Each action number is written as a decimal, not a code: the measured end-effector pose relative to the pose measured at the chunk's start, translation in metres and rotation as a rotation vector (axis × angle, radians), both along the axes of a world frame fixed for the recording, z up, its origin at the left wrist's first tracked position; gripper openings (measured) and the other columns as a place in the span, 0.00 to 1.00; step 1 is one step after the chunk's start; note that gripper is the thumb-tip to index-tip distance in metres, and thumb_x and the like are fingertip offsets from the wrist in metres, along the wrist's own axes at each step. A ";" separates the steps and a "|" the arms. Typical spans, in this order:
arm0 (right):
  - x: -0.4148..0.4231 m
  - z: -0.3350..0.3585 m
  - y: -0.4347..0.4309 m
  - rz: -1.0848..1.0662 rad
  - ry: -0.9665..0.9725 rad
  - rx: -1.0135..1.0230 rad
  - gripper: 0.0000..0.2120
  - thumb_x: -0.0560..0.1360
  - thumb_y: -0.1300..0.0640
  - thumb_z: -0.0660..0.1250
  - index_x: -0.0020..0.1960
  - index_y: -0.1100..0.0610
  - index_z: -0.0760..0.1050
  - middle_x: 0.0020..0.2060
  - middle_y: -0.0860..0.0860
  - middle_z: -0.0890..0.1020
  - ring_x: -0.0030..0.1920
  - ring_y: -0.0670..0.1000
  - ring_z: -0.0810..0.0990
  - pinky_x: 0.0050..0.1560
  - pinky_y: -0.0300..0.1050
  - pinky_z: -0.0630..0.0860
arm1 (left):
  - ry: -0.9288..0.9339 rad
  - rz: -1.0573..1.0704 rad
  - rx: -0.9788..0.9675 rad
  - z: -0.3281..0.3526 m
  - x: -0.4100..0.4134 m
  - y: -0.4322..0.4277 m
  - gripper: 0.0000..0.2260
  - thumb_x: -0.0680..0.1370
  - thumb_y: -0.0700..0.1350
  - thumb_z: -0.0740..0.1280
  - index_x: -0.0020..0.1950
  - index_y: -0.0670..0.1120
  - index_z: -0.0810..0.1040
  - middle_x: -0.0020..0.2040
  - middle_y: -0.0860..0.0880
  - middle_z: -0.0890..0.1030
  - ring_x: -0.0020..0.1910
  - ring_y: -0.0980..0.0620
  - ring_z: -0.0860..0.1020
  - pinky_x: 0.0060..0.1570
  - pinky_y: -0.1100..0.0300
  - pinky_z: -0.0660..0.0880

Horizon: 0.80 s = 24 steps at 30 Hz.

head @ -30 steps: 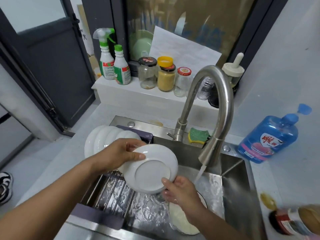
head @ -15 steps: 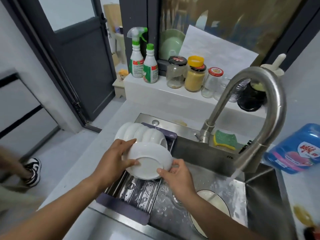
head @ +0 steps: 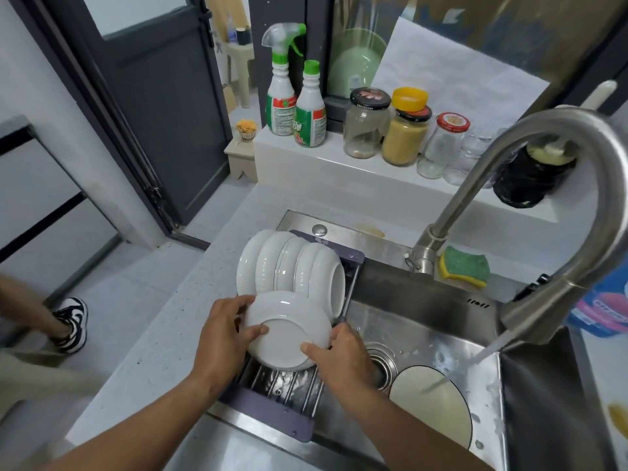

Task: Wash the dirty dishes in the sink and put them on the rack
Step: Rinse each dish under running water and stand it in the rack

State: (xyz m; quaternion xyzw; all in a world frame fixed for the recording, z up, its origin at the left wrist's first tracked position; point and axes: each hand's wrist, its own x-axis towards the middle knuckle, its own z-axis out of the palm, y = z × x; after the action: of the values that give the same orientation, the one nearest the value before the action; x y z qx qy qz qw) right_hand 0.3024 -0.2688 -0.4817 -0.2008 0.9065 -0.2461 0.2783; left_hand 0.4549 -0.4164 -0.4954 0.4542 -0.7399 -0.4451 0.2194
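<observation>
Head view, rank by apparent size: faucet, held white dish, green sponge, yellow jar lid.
1. faucet, largest, though its nearness to the camera inflates it
2. held white dish
3. green sponge
4. yellow jar lid, smallest, and also the farthest from the camera

Soft, even daylight; sharp centre, wide-angle bending at edges.

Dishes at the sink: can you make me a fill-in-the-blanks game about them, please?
The left hand and right hand hold a dish coloured ____.
The faucet pours ____ onto a plate in the sink.
The sponge beside the faucet is yellow and ____.
Missing words: white, water, green.
</observation>
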 end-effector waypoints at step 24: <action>-0.028 0.002 0.023 0.145 0.056 -0.029 0.29 0.70 0.33 0.70 0.66 0.43 0.70 0.59 0.45 0.74 0.56 0.51 0.79 0.45 0.46 0.71 | -0.094 -0.186 -0.332 0.024 -0.017 0.024 0.26 0.76 0.47 0.75 0.73 0.56 0.71 0.69 0.58 0.65 0.67 0.60 0.66 0.65 0.62 0.68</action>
State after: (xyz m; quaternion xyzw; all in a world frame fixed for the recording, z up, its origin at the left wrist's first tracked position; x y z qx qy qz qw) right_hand 0.2744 -0.2461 -0.4794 -0.2767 0.8934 -0.2326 0.2668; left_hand 0.4376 -0.3923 -0.4716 0.3619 -0.8512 -0.3137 0.2145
